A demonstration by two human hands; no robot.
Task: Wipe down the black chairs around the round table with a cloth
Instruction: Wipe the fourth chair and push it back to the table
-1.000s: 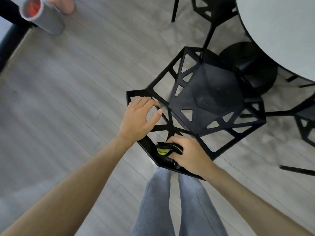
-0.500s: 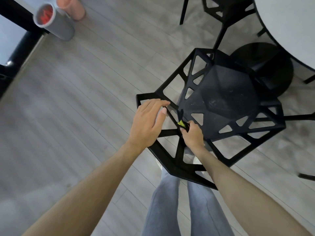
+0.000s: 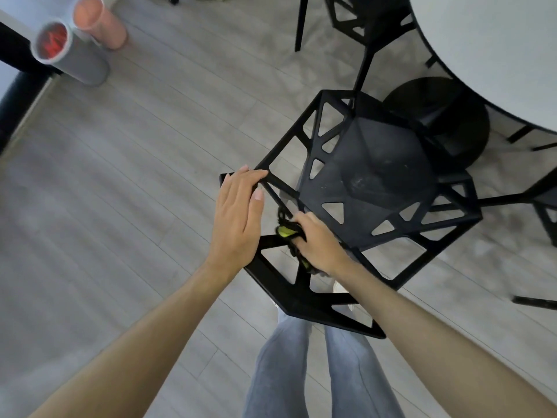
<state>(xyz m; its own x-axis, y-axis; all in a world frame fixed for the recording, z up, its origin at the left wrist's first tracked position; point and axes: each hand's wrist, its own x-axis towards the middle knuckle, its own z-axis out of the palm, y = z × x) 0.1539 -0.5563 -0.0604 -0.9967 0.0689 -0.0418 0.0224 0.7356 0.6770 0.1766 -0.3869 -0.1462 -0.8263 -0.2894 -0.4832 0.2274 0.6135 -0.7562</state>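
Left hand (image 3: 238,215) flat, fingers straight, on backrest edge of black lattice chair (image 3: 376,182). Right hand (image 3: 319,242) gripping black-and-yellow cloth (image 3: 286,232) on a backrest strut. White round worktop (image 3: 488,49) just beyond; open grey floor (image 3: 135,176) at left.

Open floor (image 3: 126,182) lies from seven to eleven o'clock of the black chair (image 3: 373,188); the round table (image 3: 494,49) and its base (image 3: 437,122) crowd one to two o'clock.
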